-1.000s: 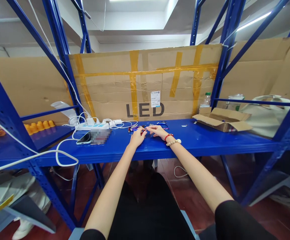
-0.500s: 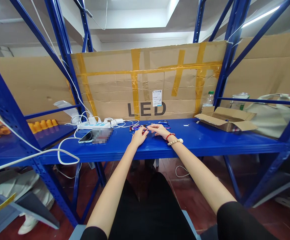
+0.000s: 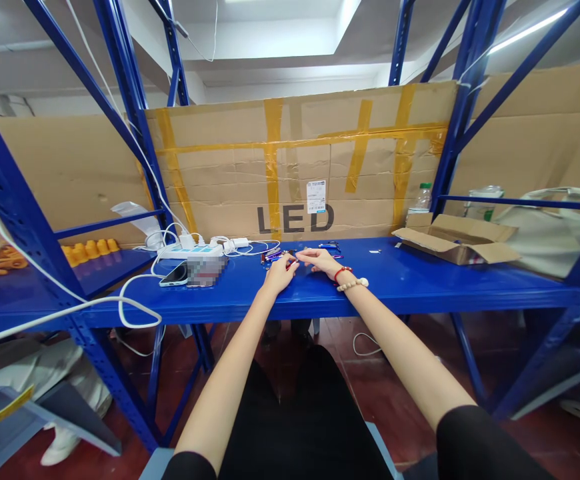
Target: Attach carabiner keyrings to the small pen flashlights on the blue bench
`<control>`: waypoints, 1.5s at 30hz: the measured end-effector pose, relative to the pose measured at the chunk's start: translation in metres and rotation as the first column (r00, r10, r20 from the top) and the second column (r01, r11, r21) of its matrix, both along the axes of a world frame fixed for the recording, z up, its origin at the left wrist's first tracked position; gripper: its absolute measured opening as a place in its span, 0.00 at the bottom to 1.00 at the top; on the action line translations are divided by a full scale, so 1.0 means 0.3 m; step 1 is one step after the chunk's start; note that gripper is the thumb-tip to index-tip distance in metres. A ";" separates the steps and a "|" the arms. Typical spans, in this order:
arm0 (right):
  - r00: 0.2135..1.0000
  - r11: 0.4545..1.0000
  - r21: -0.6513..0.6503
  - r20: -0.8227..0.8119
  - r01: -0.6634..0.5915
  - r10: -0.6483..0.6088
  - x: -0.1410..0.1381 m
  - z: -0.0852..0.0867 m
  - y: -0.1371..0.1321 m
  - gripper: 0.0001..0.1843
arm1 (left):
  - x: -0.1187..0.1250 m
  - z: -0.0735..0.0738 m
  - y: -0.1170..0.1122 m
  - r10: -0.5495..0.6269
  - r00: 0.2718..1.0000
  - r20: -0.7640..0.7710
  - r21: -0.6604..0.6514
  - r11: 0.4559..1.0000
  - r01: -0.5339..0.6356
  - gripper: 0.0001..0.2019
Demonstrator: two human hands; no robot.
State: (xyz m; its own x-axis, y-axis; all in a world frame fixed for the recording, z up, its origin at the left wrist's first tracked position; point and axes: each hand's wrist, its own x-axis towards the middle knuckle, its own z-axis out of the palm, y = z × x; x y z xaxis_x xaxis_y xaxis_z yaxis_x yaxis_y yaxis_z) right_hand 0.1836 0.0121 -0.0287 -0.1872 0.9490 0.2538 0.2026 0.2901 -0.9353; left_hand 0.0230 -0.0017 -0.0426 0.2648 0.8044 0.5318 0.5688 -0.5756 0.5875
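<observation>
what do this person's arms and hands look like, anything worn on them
The left hand and right hand are ungloved, and no rings can be made out. Both forearms are uncovered. The black left sleeve and black right sleeve end around the elbows. The right wrist wears a thin red bracelet and a pale bead bracelet with one larger white bead. The left wrist carries nothing.
</observation>
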 end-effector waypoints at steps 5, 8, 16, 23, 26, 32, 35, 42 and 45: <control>1.000 1.000 -0.002 -0.002 0.006 -0.006 -0.002 0.003 -0.001 0.20 | 0.000 -0.003 0.004 -0.001 1.000 0.004 -0.007 1.000 0.001 0.08; 1.000 1.000 -0.003 -0.008 0.010 -0.010 -0.003 0.004 -0.002 0.21 | -0.002 -0.003 0.006 -0.010 1.000 0.005 -0.005 1.000 0.010 0.09; 1.000 1.000 0.006 -0.025 0.009 -0.009 0.000 0.009 -0.013 0.24 | -0.004 0.003 0.005 -0.052 0.999 0.016 0.016 0.999 0.052 0.10; 0.999 0.999 0.009 -0.026 0.032 -0.032 -0.003 0.013 -0.018 0.24 | -0.005 0.005 0.004 -0.058 0.998 0.018 0.025 0.998 0.057 0.12; 0.999 0.999 0.007 -0.025 0.039 -0.039 -0.004 0.012 -0.016 0.23 | -0.004 0.003 0.006 -0.040 0.999 0.012 0.018 0.999 0.040 0.12; 0.999 1.000 0.019 -0.028 0.017 -0.017 -0.003 0.006 -0.004 0.22 | 0.000 0.009 -0.002 0.011 1.000 -0.003 -0.003 1.000 -0.011 0.12; 0.999 0.999 0.042 -0.043 -0.015 0.017 -0.002 0.005 -0.004 0.23 | 0.001 0.014 -0.004 0.035 0.999 0.006 -0.010 0.999 -0.035 0.12; 0.992 0.992 0.070 -0.055 -0.108 0.112 -0.004 0.006 -0.014 0.22 | 0.003 0.020 -0.007 0.001 0.999 0.049 -0.019 1.000 0.000 0.12; 0.990 0.991 0.063 -0.066 -0.118 0.122 -0.002 0.007 -0.016 0.23 | 0.005 0.023 -0.010 -0.041 0.996 0.076 -0.023 0.999 0.043 0.14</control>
